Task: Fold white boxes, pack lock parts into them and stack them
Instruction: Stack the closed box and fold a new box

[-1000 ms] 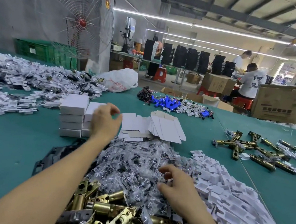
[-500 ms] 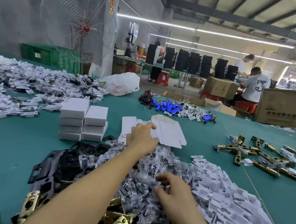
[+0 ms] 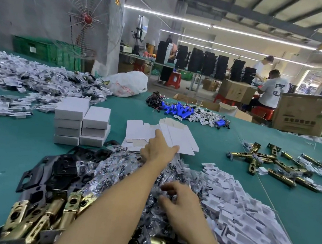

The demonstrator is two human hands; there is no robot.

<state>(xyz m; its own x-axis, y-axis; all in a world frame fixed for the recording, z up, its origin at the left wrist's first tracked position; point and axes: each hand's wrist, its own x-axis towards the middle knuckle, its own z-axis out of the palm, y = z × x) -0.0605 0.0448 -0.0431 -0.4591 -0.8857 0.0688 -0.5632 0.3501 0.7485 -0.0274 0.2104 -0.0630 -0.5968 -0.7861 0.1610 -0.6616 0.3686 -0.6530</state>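
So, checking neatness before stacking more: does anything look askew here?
Mildly: the shorter column of folded white boxes is staggered, edges not flush, and the flat blanks lie loosely fanned rather than squared.

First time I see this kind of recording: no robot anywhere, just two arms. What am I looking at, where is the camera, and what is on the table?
There is no machine here: a person works with bare hands, and every picture comes from one wide-angle camera worn on their head, looking forward and down. The left hand stretches out to the flat white box blanks, index finger laid on them. The right hand rests with curled fingers on a heap of small clear bags; whether it pinches one I cannot tell. On the green table also stand two stacks of folded white boxes, with brass latches, black plates and white inserts heaped nearby.
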